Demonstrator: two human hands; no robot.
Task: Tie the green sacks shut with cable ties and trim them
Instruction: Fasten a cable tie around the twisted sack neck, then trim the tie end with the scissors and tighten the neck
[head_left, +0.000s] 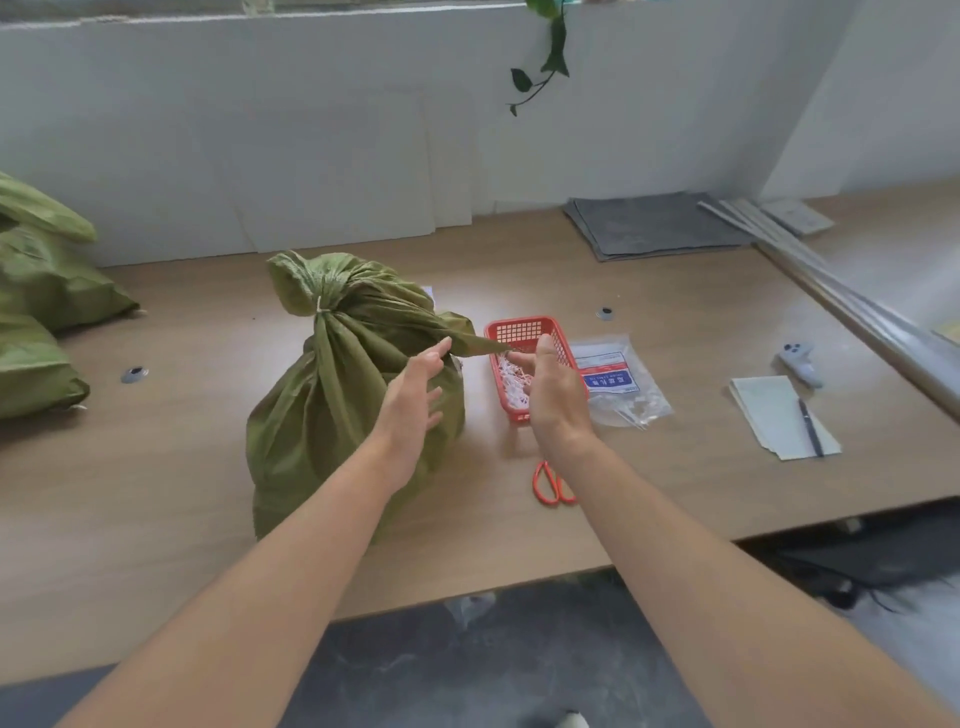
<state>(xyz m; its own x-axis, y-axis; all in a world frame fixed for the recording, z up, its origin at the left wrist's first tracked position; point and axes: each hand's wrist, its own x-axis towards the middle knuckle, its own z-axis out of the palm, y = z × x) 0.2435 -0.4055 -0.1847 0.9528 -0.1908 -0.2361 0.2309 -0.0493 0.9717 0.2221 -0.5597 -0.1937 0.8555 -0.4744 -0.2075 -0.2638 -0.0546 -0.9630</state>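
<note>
Nearest on the counter (156, 493) lie red scissors (553, 486), untouched. Above them the left hand (413, 400) is spread open against the side of the green sack (322, 415), gripping nothing. The right hand (553, 395) hovers over the red basket (524, 327), palm turned left and fingers loosely bent by the tip of a pulled-out sack corner; I cannot tell if they pinch it.

The sack stands mid-counter with its long axis roughly upright. Its gathered neck points up and away, already cinched by a white cable tie (323, 310), and the corner points right. This sack looks finished, so the next move is probably shifting it toward the other sacks (41, 291) far left.
</note>
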